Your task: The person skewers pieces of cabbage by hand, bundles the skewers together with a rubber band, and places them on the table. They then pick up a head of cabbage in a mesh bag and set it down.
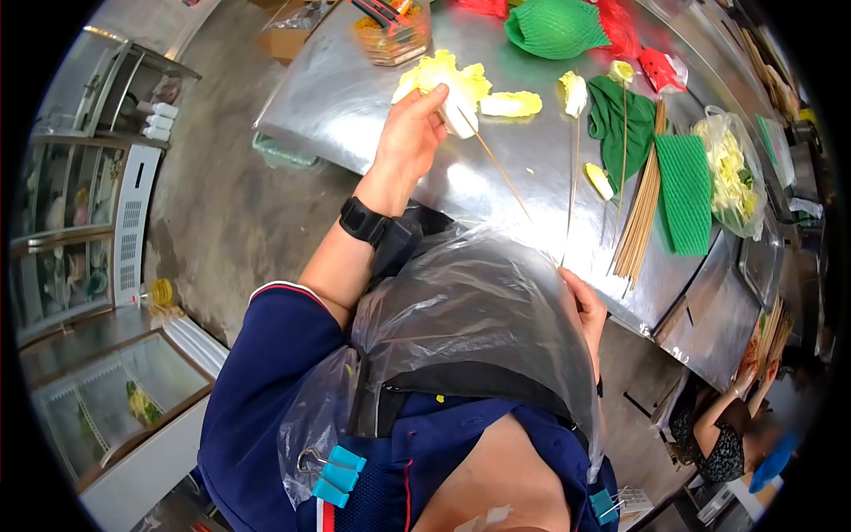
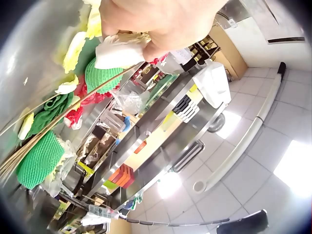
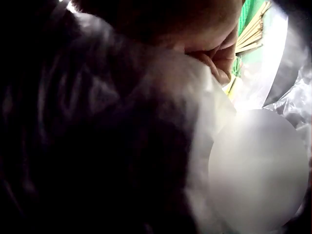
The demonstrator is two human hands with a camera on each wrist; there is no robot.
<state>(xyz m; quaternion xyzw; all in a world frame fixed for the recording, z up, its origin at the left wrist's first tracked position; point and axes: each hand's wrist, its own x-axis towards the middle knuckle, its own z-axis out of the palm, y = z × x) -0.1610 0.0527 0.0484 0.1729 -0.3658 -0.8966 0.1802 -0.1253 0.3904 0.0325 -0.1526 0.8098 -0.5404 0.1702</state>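
My left hand point(image 1: 414, 133) pinches a napa cabbage leaf point(image 1: 462, 115) by its white stem, between thumb and fingers. A thin wooden skewer point(image 1: 505, 173) runs from that stem down toward my right hand point(image 1: 587, 306), which is curled at the table edge with its fingertips at the skewer's lower end. The left wrist view shows the white stem point(image 2: 114, 53) in the fingers, the skewer point(image 2: 92, 97) slanting away from it. In the right wrist view the curled fingers point(image 3: 219, 63) are dark and partly hidden by the plastic apron. Yellow cabbage leaves point(image 1: 452, 75) lie just beyond my left hand.
Two skewers with cabbage pieces point(image 1: 574, 93) point(image 1: 621, 71) lie on the metal table point(image 1: 328, 89). Right of them are a green cloth point(image 1: 612, 120), a skewer bundle point(image 1: 640, 213), green foam netting point(image 1: 683, 195) and a bag of cabbage point(image 1: 729, 173). Another person point(image 1: 722, 430) works at far right.
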